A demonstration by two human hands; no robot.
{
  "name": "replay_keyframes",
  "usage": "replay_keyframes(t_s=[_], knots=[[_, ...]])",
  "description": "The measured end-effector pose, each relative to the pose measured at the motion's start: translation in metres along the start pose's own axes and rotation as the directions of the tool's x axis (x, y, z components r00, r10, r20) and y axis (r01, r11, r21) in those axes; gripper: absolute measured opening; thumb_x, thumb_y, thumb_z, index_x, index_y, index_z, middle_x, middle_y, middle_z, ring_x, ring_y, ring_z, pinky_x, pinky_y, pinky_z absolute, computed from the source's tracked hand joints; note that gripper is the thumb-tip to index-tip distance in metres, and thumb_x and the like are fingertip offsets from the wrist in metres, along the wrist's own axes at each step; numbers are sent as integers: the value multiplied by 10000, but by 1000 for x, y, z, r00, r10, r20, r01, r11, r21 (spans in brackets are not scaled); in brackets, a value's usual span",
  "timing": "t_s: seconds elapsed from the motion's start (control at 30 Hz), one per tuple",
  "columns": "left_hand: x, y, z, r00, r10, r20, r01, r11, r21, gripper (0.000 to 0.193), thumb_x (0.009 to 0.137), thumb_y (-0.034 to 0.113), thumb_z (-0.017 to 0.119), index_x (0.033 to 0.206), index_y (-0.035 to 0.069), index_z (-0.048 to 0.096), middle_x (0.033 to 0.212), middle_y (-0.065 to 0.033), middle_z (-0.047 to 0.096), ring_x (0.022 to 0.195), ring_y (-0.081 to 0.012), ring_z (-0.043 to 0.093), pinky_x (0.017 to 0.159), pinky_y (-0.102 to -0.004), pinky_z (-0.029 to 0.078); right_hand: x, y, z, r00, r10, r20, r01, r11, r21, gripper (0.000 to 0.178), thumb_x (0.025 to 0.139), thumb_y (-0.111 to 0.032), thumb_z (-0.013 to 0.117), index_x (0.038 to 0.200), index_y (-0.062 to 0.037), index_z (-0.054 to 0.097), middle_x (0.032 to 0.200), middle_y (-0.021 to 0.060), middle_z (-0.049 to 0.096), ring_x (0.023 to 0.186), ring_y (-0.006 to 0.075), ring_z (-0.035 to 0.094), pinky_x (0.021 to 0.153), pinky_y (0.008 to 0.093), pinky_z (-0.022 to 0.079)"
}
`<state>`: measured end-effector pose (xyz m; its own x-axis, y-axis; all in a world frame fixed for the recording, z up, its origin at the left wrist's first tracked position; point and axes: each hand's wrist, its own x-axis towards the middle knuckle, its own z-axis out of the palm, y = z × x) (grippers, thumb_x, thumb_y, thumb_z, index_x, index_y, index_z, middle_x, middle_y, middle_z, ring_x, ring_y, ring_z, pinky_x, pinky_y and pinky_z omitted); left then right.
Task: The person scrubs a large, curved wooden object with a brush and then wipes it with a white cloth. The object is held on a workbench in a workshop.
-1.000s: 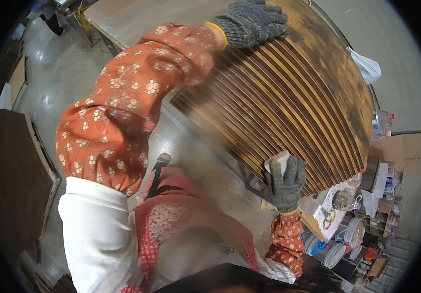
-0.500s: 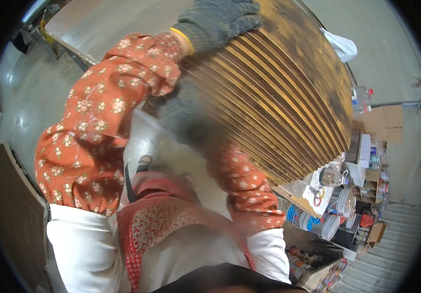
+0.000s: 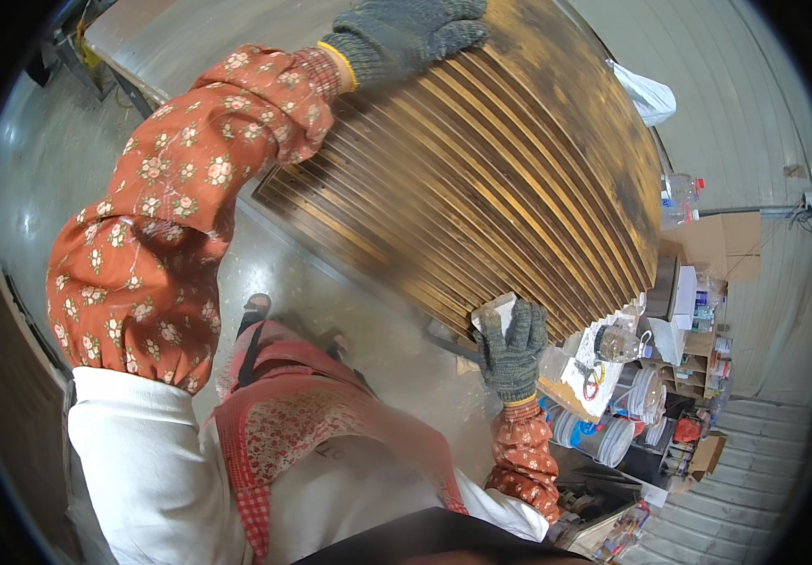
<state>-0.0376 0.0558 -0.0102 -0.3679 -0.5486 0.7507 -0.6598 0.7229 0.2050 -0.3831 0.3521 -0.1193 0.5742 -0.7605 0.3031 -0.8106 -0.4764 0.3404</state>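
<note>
A broad set of brown and golden wooden strips or board edges [image 3: 462, 160] lies in rows across the table, with a wide dark-stained board surface [image 3: 557, 66] at its far side. My left hand [image 3: 411, 38], in a grey knit glove, rests flat on the far left part of the wood, fingers stretched out to the right. At the near right end of the rows, my right hand [image 3: 514, 348], also gloved, grips a small whitish pad-like piece [image 3: 497, 315] against the strips. The exact kind of that piece cannot be made out.
A metal-topped table [image 3: 170, 33] extends at the far left. To the right are a white plastic bag [image 3: 646, 94], a clear bottle [image 3: 681, 188], a large clear jug [image 3: 618, 344], several buckets [image 3: 604, 438] and cardboard [image 3: 736, 245]. A dark panel [image 3: 10, 367] stands at left.
My right hand has swept from near my left forearm to the near right end of the wood, where the whitish piece now shows. My left hand stays on the far left part.
</note>
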Motion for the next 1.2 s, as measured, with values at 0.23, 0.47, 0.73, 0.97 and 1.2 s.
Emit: replay_keyframes(t_s=[0.23, 0.47, 0.73, 0.97, 1.2], knots=[[0, 5, -6, 1000, -18, 21, 19, 999, -51, 397, 1006, 360, 502, 1183, 41, 658, 1288, -212, 620, 1186, -385, 565, 1080, -489, 392, 145, -65, 14, 1000, 1, 4, -2, 897, 442, 196, 894, -184, 640, 1082, -130, 653, 1107, 145, 601, 1051, 370, 581, 850, 492, 480], [-1, 1, 1, 998, 7, 65, -8, 1000, 16, 389, 1009, 354, 503, 1201, 61, 673, 1312, -203, 623, 1216, -370, 564, 1099, -482, 385, 274, -132, 38, 890, -124, -439, 351, 802, 484, 262, 901, -186, 664, 1132, -62, 642, 1140, 184, 602, 1044, 369, 582, 850, 471, 497], [0, 0, -3, 999, 39, 12, -39, 999, 3, 313, 991, 306, 550, 1144, 70, 686, 1241, -184, 650, 1150, -381, 580, 1026, -476, 432, 123, -46, 21, 954, 71, 291, -243, 750, 615, 334, 948, -286, 644, 1214, -86, 620, 1234, 243, 563, 1128, 440, 568, 1008, 529, 457], [1, -3, 0, 997, 74, -34, -71, 995, 67, 311, 985, 309, 553, 1133, 73, 691, 1236, -176, 654, 1136, -382, 589, 1009, -471, 442, -49, 23, -20, 965, 236, 111, -241, 970, 34, 492, 904, -299, 701, 1379, -221, 596, 1556, 253, 330, 1375, 493, 353, 1107, 579, 353], [-1, -3, -4, 997, 66, -41, -65, 997, 29, 337, 993, 328, 524, 1162, 84, 684, 1279, -178, 640, 1158, -378, 582, 1048, -481, 415, 33, 1, -15, 997, 35, 71, -42, 993, 110, 419, 895, -262, 689, 1308, -229, 629, 1503, 233, 405, 1370, 443, 409, 1090, 565, 403]])
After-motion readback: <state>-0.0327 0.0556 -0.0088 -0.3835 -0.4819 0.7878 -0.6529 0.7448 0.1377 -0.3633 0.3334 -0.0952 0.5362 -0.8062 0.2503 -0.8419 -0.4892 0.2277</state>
